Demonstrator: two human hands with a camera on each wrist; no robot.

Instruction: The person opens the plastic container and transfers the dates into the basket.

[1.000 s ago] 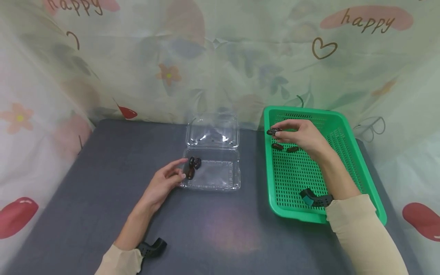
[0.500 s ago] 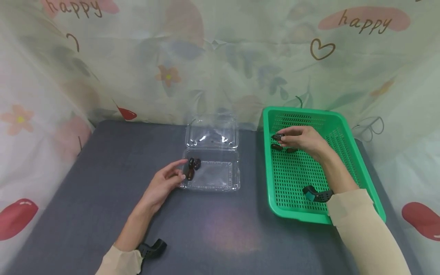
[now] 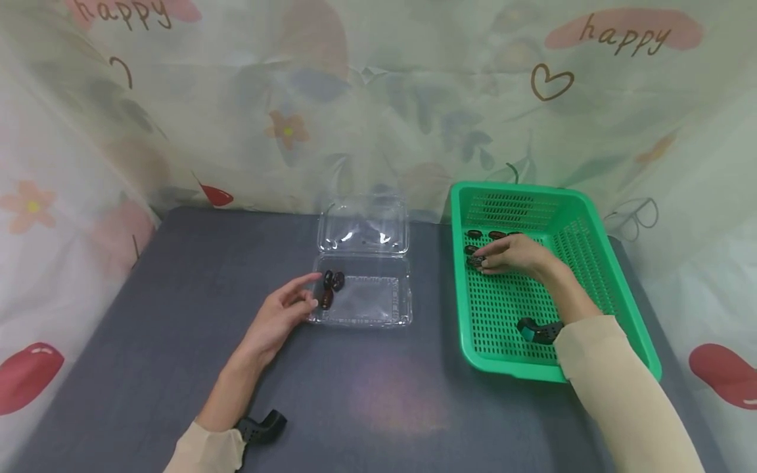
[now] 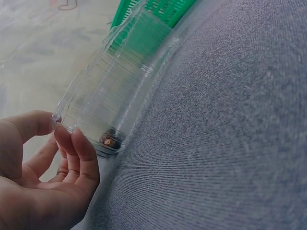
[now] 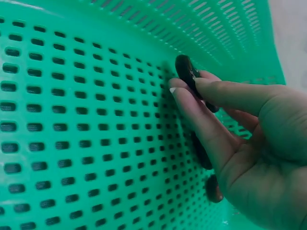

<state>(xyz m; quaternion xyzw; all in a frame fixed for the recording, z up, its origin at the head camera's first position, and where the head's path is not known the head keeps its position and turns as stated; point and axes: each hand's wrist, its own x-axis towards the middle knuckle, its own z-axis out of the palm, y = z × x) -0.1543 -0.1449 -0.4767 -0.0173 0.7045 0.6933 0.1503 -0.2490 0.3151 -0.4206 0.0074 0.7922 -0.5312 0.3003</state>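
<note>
In the head view my left hand is at the left side of a clear plastic clamshell box, whose lid stands raised at the back. The left wrist view has the thumb and fingers pinching its rim. Several dark brown dates lie in the box's left end. My right hand reaches into a green plastic basket and pinches a date between thumb and fingers, low over the perforated floor. More dates lie along the basket's back left, partly hidden by this hand.
A grey cloth-covered table carries both containers, the box left of the basket. A printed curtain hangs close behind them. Black wrist straps stick out by both sleeves.
My right hand has gone lower and toward the near side inside the basket, holding the date; dates behind it now show. My left hand stays at the box.
</note>
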